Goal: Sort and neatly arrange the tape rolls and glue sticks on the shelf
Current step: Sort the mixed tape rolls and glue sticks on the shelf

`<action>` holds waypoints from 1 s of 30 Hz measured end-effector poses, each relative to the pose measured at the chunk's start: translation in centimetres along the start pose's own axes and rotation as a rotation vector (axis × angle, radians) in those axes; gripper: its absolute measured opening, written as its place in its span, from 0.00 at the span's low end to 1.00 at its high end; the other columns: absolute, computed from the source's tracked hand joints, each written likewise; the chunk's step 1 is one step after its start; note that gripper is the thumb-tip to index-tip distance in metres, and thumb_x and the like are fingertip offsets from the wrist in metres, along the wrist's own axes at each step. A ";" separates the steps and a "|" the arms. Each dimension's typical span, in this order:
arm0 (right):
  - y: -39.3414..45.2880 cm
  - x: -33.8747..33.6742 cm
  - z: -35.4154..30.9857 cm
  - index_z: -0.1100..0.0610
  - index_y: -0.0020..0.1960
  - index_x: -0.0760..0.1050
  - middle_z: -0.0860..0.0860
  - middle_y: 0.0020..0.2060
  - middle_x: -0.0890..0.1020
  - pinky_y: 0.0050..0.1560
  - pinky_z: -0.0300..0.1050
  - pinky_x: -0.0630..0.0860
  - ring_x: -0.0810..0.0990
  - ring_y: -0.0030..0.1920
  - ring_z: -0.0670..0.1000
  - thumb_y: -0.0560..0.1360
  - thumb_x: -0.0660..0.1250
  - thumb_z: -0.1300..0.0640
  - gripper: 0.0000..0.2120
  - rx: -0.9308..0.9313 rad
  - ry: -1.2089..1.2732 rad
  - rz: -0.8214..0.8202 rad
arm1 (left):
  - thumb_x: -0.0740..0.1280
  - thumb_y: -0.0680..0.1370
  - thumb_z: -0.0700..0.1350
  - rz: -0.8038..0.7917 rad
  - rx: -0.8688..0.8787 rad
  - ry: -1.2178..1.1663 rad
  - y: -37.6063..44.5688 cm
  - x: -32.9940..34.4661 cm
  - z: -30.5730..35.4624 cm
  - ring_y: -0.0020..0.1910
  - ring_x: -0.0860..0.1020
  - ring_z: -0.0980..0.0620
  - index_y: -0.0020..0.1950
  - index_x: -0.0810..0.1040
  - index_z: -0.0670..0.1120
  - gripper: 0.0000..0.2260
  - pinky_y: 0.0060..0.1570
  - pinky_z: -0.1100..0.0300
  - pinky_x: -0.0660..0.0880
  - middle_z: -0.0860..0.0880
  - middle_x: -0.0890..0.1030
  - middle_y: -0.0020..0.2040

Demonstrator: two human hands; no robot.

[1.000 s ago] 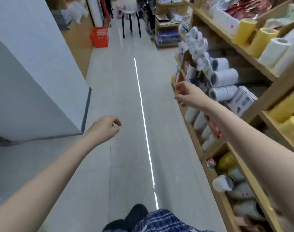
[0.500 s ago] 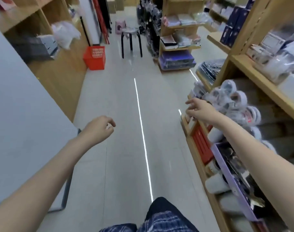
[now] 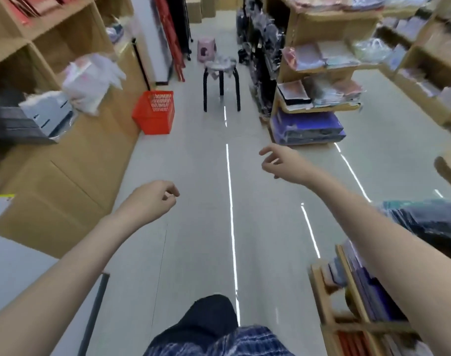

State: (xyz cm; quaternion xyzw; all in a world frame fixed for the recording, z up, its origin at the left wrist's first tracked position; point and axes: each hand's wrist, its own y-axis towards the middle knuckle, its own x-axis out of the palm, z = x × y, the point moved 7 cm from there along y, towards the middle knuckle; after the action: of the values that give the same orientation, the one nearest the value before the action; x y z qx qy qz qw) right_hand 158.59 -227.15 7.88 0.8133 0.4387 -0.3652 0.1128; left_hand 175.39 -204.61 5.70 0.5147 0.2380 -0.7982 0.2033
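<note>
I am looking down a shop aisle whose grey floor (image 3: 193, 176) is stretching far ahead. Wooden shelving (image 3: 73, 160) is running along the left, and a shelf unit (image 3: 319, 106) is carrying wrapped stationery packs far right. A near-right shelf (image 3: 347, 299) is holding upright folders. I cannot make out tape rolls or glue sticks anywhere; the stock is blurring. A black stool (image 3: 220, 80) is standing mid-aisle, a red basket (image 3: 155, 113) to its left. My left hand (image 3: 148, 201) is hanging loosely curled, gripping nothing. My right hand (image 3: 286, 164) is hovering with fingers relaxed and spread, empty.
</note>
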 end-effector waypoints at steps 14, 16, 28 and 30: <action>50.3 -23.1 9.1 0.62 0.60 0.74 0.59 0.55 0.79 0.51 0.43 0.69 0.77 0.55 0.57 0.75 0.63 0.62 0.14 0.142 -0.305 0.243 | 0.59 0.77 0.41 -0.008 0.077 0.157 58.8 -11.4 1.6 0.57 0.75 0.46 0.57 0.78 0.46 0.12 0.51 0.55 0.70 0.46 0.77 0.57; 57.5 -24.9 10.1 0.63 0.59 0.75 0.59 0.56 0.79 0.54 0.44 0.70 0.77 0.56 0.57 0.75 0.62 0.62 0.13 0.120 -0.301 0.260 | 0.59 0.77 0.42 0.004 0.111 0.151 66.3 -12.4 2.5 0.57 0.75 0.46 0.57 0.78 0.46 0.12 0.53 0.55 0.71 0.45 0.77 0.58; 100.1 -32.7 8.6 0.60 0.59 0.75 0.54 0.53 0.78 0.48 0.38 0.66 0.74 0.50 0.50 0.76 0.62 0.61 0.12 -0.075 -0.250 0.189 | 0.60 0.76 0.40 0.189 0.067 0.091 106.1 -22.7 2.6 0.54 0.75 0.42 0.53 0.79 0.45 0.10 0.53 0.54 0.69 0.45 0.77 0.53; 106.0 -33.9 9.1 0.60 0.58 0.76 0.52 0.50 0.75 0.48 0.37 0.64 0.73 0.50 0.50 0.76 0.62 0.61 0.12 -0.070 -0.264 0.192 | 0.60 0.76 0.41 0.136 0.078 0.126 113.1 -23.1 2.1 0.55 0.74 0.42 0.53 0.79 0.47 0.10 0.55 0.52 0.70 0.45 0.77 0.56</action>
State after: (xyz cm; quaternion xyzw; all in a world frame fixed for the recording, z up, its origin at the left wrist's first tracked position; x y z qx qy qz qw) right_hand 226.67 -315.63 10.40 0.7920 0.3529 -0.4409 0.2319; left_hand 247.28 -294.97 8.33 0.5861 0.1837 -0.7573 0.2216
